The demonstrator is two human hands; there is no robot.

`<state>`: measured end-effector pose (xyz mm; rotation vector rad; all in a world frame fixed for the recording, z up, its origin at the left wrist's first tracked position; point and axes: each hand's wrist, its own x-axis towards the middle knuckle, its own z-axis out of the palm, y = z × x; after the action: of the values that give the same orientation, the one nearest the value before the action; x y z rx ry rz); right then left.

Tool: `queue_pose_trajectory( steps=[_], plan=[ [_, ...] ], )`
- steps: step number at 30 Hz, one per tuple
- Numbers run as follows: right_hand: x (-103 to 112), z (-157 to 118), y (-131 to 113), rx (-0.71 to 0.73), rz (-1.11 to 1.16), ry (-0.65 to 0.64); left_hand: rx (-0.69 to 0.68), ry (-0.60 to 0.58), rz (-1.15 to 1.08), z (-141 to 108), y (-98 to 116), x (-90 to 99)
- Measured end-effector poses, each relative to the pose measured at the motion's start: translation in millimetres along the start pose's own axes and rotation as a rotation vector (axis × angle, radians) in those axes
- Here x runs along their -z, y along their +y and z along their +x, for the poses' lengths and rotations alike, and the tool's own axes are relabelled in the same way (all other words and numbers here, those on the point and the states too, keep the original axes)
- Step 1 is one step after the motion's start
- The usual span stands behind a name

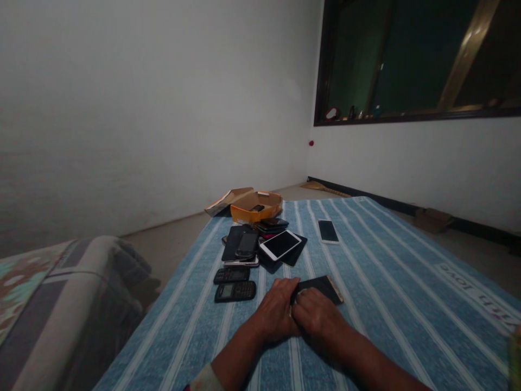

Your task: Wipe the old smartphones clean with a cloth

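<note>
My left hand (278, 308) is closed on the left end of a dark smartphone (319, 284) with a gold-coloured edge, held low over the striped cloth. Curled into a fist, my right hand (316, 310) presses against the near side of the same phone. A sliver of something pale shows between the two hands, but its kind is hidden. To the left lie two black keypad phones (235, 291). Beyond them is a loose pile of phones, with a white smartphone (280, 245) and a dark phone (246, 245) on top.
Another white smartphone (328, 231) lies apart at the right. An orange cardboard box (244, 215) with a small phone inside stands at the far end, beside a brown flap or lid (228, 200). Blue striped cloth (391, 304) covers the surface. A draped seat (81, 293) is at the left.
</note>
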<state>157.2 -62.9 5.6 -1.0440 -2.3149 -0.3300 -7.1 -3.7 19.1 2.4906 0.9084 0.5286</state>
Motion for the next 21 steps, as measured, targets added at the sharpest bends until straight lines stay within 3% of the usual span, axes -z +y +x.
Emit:
queue_pose_trajectory(
  steps=[5,13,17,21],
  plan=[
    [-0.6,1.5,0.4,0.005,0.04,0.022,-0.039,0.014,0.007,-2.0,-4.8,-1.5],
    [13.2,-19.0,21.1,-0.05,-0.014,-0.095,0.114,-0.077,-0.05,0.1,3.2,5.9],
    [13.5,-12.9,15.4,-0.048,-0.045,-0.1,0.132,-0.079,-0.046,0.8,4.8,6.3],
    [12.3,-2.3,3.4,-0.052,-0.037,-0.07,0.064,-0.036,-0.023,-0.4,-1.0,0.6]
  ],
)
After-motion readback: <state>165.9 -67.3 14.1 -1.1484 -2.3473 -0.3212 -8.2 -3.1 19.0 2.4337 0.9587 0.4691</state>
